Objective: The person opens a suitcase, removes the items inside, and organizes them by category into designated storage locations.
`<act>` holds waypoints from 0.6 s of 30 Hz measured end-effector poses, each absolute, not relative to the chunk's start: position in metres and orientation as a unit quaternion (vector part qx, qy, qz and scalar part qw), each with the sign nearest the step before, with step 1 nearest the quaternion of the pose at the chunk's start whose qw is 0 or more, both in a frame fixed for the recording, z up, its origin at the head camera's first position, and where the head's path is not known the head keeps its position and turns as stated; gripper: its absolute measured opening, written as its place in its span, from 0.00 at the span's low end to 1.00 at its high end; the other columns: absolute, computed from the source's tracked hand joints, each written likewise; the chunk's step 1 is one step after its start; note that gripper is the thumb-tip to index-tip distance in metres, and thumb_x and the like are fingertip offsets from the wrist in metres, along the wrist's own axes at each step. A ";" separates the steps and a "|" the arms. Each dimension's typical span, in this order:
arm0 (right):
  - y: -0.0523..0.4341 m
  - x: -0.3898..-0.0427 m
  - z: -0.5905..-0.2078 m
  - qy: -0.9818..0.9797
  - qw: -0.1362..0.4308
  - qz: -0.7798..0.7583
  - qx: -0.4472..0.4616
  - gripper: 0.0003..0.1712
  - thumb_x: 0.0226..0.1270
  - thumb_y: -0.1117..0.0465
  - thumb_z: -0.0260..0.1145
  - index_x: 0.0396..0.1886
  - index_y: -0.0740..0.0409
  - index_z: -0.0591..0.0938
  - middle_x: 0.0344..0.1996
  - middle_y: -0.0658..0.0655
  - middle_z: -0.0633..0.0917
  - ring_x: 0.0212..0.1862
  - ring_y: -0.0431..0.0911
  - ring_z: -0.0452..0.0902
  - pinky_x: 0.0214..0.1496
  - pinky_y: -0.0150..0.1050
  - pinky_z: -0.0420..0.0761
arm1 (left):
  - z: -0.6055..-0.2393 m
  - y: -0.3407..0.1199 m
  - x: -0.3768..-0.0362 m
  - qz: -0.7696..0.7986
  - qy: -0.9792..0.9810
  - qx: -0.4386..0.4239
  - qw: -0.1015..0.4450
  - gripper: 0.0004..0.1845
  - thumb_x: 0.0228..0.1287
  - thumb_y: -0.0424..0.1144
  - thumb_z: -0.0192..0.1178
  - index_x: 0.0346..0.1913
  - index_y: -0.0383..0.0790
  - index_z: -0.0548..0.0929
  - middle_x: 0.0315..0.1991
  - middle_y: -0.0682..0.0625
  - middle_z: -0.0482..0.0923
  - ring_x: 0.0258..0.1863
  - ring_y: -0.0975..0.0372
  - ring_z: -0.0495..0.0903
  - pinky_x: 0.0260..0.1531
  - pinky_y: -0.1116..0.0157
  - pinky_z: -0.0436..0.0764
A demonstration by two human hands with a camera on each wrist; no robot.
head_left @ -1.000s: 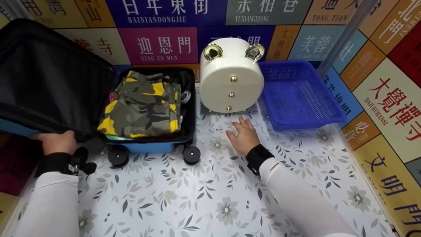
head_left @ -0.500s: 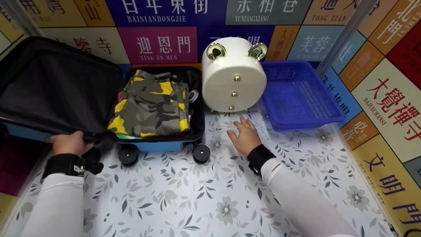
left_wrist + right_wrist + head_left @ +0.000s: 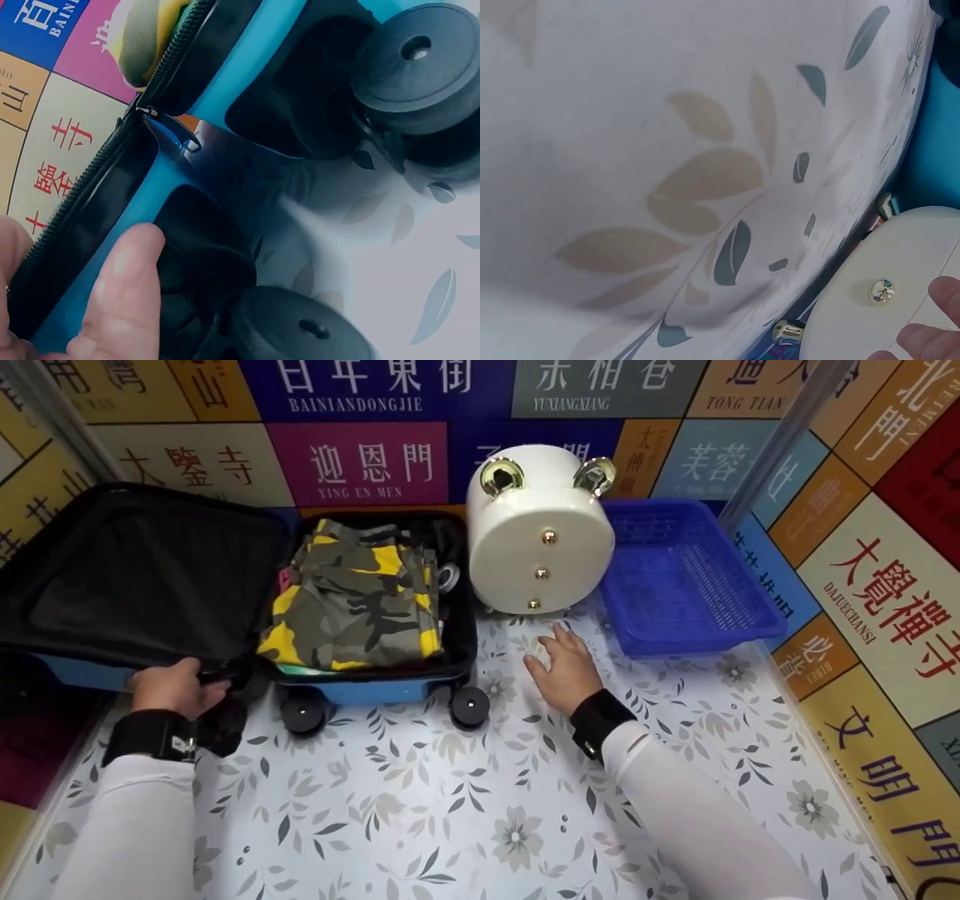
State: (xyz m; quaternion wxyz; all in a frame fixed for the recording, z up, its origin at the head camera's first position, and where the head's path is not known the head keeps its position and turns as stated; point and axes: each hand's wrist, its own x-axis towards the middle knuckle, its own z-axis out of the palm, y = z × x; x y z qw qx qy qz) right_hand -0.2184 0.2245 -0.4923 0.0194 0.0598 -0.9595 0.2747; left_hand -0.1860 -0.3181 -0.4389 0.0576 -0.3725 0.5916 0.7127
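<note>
Suitcase (image 3: 225, 607): on table (image 3: 450, 810), lid (image 3: 135, 577) open, camouflage clothes (image 3: 352, 600) packed inside.
Left hand (image 3: 176, 686): grips lid's near edge.
Right hand (image 3: 566, 671): flat, relaxed, on table.
Progress: packed; closing, zipping remain.

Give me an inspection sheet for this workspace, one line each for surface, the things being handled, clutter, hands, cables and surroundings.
Surface: floral-print cloth, flat.
Job's things: blue suitcase lying open on its wheels, black-lined lid tilted up; camouflage clothing folded inside.
Clutter: white round case with gold studs; blue basket beside it.
Hands: left hand grips the lid's edge; right hand rests flat on the cloth near the white round case.
Cables: nothing seen.
Surroundings: walls of coloured sign panels.
</note>
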 end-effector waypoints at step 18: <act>0.222 -0.217 -0.491 -0.960 0.012 0.272 0.060 0.34 0.80 0.46 0.61 0.72 0.68 0.77 0.81 0.73 0.63 0.83 0.72 0.54 0.85 0.63 0.56 | -0.450 -0.323 -0.173 0.544 0.789 -0.238 0.158 0.43 0.84 0.58 0.28 0.86 0.31 0.36 0.82 0.28 0.56 0.34 0.68 0.90 0.44 0.63 0.90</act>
